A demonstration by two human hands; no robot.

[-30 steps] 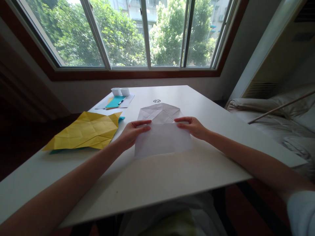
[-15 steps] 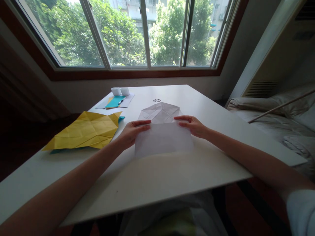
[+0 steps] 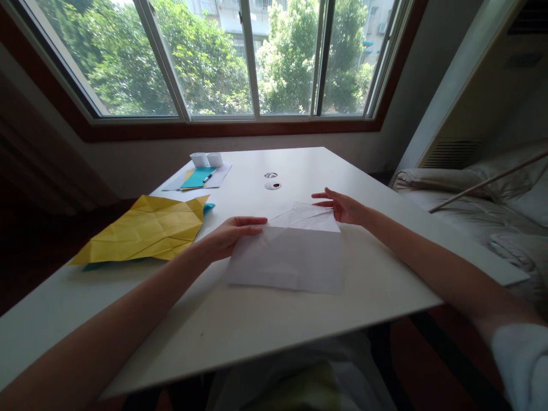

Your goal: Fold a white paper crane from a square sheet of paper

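Note:
A folded white paper sheet (image 3: 291, 257) lies flat on the white table (image 3: 299, 319) in front of me. My left hand (image 3: 226, 235) presses its fingers on the sheet's upper left corner. My right hand (image 3: 342, 206) rests at the sheet's upper right corner with the fingers spread, touching the creased far flap. The front layer of the sheet is smooth; the far flap shows diagonal creases.
A creased yellow paper (image 3: 143, 231) lies at the left over a teal sheet. Farther back are a teal card with a pen (image 3: 199, 178) and two small white paper boxes (image 3: 206, 159). A bed (image 3: 483, 211) stands at the right; a window runs behind the table.
The white sheet has turned clockwise and shifted right. Its far flap now lies flatter. My right hand slid to the upper right corner and spread its fingers; two round marks on the table became visible.

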